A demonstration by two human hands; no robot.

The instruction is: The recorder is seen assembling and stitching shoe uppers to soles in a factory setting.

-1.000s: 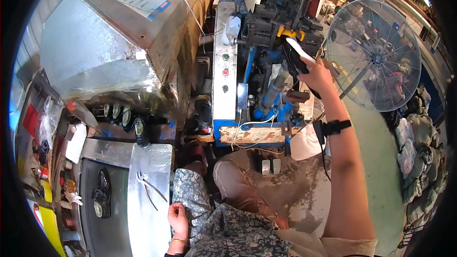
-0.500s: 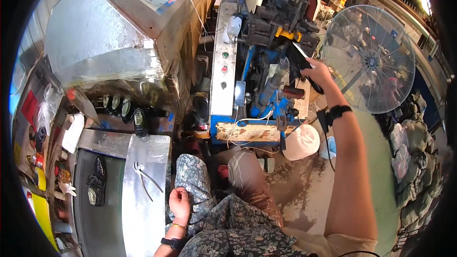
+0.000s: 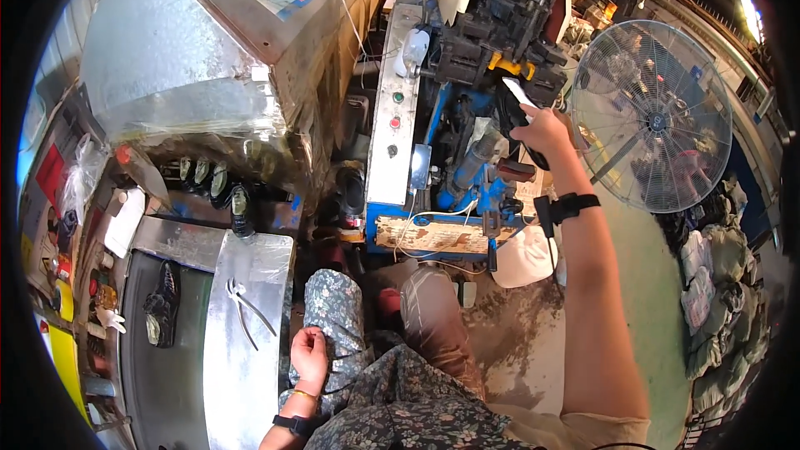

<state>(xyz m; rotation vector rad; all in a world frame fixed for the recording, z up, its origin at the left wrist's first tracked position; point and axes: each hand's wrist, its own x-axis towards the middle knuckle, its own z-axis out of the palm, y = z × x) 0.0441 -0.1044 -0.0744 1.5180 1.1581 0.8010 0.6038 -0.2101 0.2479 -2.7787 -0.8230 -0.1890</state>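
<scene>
My right hand (image 3: 542,135) reaches out to the machine (image 3: 467,162), its fingers closed on a black shoe (image 3: 510,112) with a white sole face. The shoe is held just below the machine's dark clamping head (image 3: 492,42) and its yellow part (image 3: 510,65); whether they touch I cannot tell. My fingers and the machine hide part of it. My left hand (image 3: 308,356) rests on my left thigh, fingers curled in, with nothing visible in them. To its left, a pair of pincers (image 3: 243,308) lies on a metal sheet (image 3: 242,392).
A black shoe (image 3: 162,304) lies on the dark belt (image 3: 187,350) at left. Several dark shoes (image 3: 221,183) stand under a metal hood (image 3: 183,58). A white jug (image 3: 525,258) sits by the machine's base. A large fan (image 3: 654,117) and piled bags (image 3: 721,292) stand at right.
My right hand has moved slightly left and nearer with the shoe, whose white face now shows more upright. My left hand stays on my thigh. The whole view has shifted a little.
</scene>
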